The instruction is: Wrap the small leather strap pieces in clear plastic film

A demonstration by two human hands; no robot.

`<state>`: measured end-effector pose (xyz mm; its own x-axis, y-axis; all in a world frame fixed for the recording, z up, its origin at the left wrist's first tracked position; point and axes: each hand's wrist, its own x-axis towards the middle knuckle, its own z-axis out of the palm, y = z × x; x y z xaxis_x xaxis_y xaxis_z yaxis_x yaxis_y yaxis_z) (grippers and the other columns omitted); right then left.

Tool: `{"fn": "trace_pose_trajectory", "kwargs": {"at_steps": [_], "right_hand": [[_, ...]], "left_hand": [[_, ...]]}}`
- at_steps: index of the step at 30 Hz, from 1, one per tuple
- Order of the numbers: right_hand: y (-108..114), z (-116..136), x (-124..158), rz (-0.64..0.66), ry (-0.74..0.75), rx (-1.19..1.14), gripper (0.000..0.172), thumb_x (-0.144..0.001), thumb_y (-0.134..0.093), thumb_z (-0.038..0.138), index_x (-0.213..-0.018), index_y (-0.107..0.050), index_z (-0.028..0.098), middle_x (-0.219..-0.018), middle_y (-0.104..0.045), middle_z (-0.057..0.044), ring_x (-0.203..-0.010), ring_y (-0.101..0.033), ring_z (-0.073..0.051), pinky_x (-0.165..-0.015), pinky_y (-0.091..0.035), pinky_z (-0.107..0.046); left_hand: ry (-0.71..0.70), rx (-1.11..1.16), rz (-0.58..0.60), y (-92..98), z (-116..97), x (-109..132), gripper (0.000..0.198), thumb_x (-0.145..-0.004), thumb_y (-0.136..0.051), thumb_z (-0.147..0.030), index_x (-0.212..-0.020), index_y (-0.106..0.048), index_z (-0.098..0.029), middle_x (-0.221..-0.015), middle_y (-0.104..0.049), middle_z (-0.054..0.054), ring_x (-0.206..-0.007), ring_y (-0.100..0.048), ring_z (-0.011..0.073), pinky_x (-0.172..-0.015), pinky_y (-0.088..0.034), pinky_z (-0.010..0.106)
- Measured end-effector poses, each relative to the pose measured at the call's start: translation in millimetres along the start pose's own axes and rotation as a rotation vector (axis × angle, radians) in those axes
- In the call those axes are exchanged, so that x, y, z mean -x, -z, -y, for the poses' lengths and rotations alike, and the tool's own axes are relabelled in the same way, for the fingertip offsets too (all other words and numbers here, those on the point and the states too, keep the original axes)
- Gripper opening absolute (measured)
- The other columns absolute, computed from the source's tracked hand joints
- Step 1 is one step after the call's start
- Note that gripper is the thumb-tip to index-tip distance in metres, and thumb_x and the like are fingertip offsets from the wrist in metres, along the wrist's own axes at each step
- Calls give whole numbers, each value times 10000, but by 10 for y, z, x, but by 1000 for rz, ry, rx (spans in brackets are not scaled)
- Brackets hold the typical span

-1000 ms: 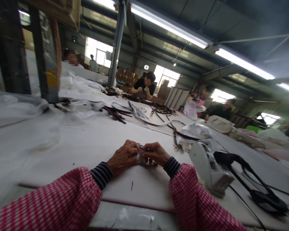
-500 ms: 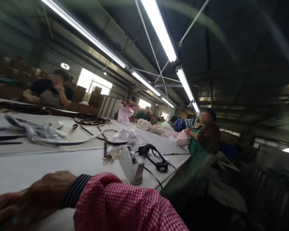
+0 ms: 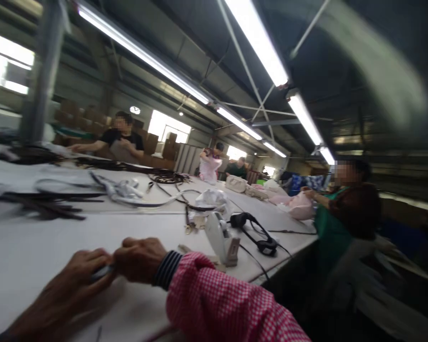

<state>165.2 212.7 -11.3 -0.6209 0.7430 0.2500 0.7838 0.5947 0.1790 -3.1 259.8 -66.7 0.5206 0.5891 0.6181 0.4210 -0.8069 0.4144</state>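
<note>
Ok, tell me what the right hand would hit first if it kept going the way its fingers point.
The right hand points left, straight at the left hand. The fingertips already meet over a small blurred item pinched between them, so it would meet that first.

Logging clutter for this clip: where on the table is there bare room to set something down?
A bare patch of table lies between the dark straps and the left hand. More lies behind the right hand, toward the tape dispenser. It is crowded around the dispenser, the black headset and the plastic bag.

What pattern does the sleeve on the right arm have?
The sleeve has a red and white check, clear in the head view.
</note>
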Motion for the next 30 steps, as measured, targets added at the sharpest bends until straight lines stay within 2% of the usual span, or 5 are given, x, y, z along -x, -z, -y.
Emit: {"fn": "trace_pose_trajectory", "kwargs": {"at_steps": [4,9,15,20,30], "right_hand": [[206,110,-9,35,-91,-45,51,-899,-601,208,-901,-652,204,-930,-633,-8,-695,-588,-130,-567,-344,-247],[245,200,67,-81,-87,-168,175,-907,-538,115,-981,-680,187,-993,-593,-49,-784,-569,-158,-637,-402,-265],[45,189,131,-277,-107,-436,465,-841,-600,68,-1242,-661,295,-1096,-550,-49,-1032,-512,-220,-845,-475,-343],[-164,190,112,-409,-136,-682,396,-918,-565,167,-1274,-669,306,-1079,-529,-50,-1012,-505,-219,-930,-465,-411],[-208,67,79,-366,-155,-1147,291,-984,-572,363,-1206,-748,294,-972,-499,-48,-903,-512,-185,-663,-454,-287]], "left_hand": [[248,188,22,353,-210,204,294,-789,-587,-470,-766,-716,-207,-886,-711,88,-897,-604,307,-862,-427,425],[418,328,-41,343,-286,113,279,-749,-613,-432,-785,-737,-184,-893,-705,70,-884,-632,267,-821,-434,367],[530,514,-89,354,-239,160,358,-754,-648,-464,-890,-749,-149,-917,-732,62,-929,-655,267,-807,-469,334],[581,587,-125,329,-221,147,297,-725,-656,-385,-872,-752,-145,-889,-724,43,-897,-641,247,-777,-456,314],[619,665,-105,368,-319,153,308,-735,-704,-415,-870,-750,-143,-878,-704,47,-889,-608,242,-783,-418,323]]}}
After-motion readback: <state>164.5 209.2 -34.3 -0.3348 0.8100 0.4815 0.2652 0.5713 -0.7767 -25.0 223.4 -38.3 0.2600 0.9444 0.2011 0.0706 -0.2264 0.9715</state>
